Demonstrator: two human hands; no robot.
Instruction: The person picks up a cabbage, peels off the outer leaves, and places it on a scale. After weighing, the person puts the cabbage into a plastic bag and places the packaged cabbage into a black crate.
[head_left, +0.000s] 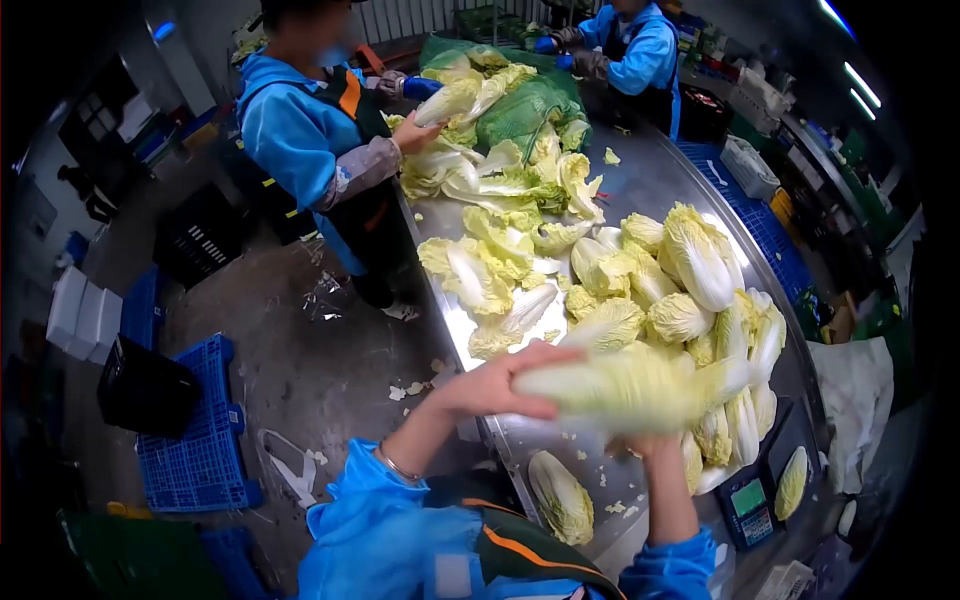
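Observation:
Blurred by motion, a napa cabbage is held crosswise over the near part of the metal table. My left hand is closed round its white base end. Beneath its leafy part is my right hand, whose fingers are mostly hidden behind the cabbage and smeared. A heap of whole cabbages lies just beyond, on the right side of the table. One cabbage rests alone near my body. To the right, a smaller cabbage lies beside a digital scale.
Loose leaves cover the table's left side. A green net lies at the far end. One co-worker holds a cabbage at the left; another stands at the far right. Blue pallets and black crates are on the floor.

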